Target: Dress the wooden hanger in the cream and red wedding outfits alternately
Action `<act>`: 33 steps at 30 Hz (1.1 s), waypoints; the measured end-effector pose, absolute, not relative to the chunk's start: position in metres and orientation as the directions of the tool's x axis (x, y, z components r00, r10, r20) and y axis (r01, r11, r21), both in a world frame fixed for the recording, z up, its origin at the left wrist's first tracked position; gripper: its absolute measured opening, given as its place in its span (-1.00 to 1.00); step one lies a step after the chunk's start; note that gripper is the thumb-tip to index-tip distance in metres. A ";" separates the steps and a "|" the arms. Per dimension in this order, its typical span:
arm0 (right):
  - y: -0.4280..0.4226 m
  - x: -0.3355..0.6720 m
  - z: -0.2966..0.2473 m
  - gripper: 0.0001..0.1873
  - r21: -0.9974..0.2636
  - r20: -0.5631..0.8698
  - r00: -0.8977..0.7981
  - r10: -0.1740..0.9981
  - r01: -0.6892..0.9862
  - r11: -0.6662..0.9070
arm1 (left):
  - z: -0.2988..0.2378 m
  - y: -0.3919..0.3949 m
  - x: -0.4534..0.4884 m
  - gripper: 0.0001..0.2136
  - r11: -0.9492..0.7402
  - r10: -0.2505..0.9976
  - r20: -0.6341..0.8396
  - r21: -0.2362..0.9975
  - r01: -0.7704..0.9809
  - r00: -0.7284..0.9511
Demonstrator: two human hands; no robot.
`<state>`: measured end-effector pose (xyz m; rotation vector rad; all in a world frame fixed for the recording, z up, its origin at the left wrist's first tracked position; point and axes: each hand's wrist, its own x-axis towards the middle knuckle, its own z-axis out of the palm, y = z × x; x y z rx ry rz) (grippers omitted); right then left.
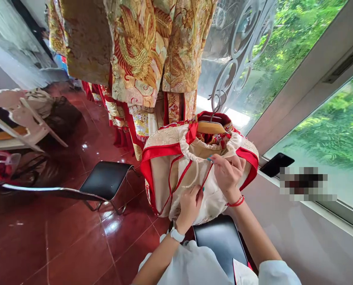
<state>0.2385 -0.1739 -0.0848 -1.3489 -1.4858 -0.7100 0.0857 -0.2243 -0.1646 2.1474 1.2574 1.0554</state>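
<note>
A cream garment (161, 170) with red borders hangs inside out on a wooden hanger (211, 127) in front of me. Its opening has a gathered cream drawstring edge (185, 148), and a loose white cord (196, 174) dangles from it. A thin red cord (207, 176) runs between my hands. My left hand (190, 208) is closed at its lower end, over the cream cloth. Just under the gathered edge, my right hand (227, 172) pinches the cord's upper end; the fingers partly hide the grip. More red strips (171, 174) hang loose on the left side.
Gold embroidered garments (137, 55) hang behind. A black chair (107, 180) stands to the left, and another black seat (219, 241) is below my hands. A phone (276, 164) lies on the window sill at right. A pale chair (19, 114) stands far left.
</note>
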 end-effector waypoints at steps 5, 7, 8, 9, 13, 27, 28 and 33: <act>-0.156 0.235 -0.075 -0.59 -0.190 0.914 0.105 0.391 0.964 0.185 | -0.165 -0.229 0.077 -0.74 -0.443 0.896 0.348 0.749 0.493 0.277; -0.154 0.234 -0.070 -0.60 -0.201 0.923 0.121 0.365 0.961 0.191 | -0.165 -0.226 0.076 -0.76 -0.440 0.898 0.360 0.763 0.474 0.254; -0.153 0.234 -0.068 -0.63 -0.209 0.929 0.132 0.346 0.958 0.197 | -0.165 -0.224 0.076 -0.76 -0.445 0.895 0.372 0.766 0.464 0.246; -0.151 0.234 -0.068 -0.64 -0.211 0.935 0.135 0.328 0.955 0.208 | -0.165 -0.222 0.076 -0.77 -0.450 0.893 0.379 0.768 0.455 0.243; -0.141 0.236 -0.070 -0.60 -0.155 0.939 0.061 0.338 0.954 0.258 | -0.168 -0.214 0.080 -0.78 -0.412 0.910 0.329 0.789 0.455 0.254; -0.139 0.202 0.008 -0.77 -0.416 0.797 -0.028 0.604 0.700 0.581 | -0.059 -0.141 0.055 -0.84 -0.427 0.891 0.452 0.869 0.252 -0.047; -0.133 0.196 0.008 -0.76 -0.429 0.772 -0.055 0.633 0.690 0.583 | -0.044 -0.127 0.055 -0.82 -0.424 0.884 0.464 0.848 0.318 -0.060; -0.114 0.184 0.004 -0.81 -0.600 0.646 0.084 0.758 0.669 0.437 | -0.017 -0.087 0.053 -0.81 -0.462 0.879 0.475 0.825 0.324 0.043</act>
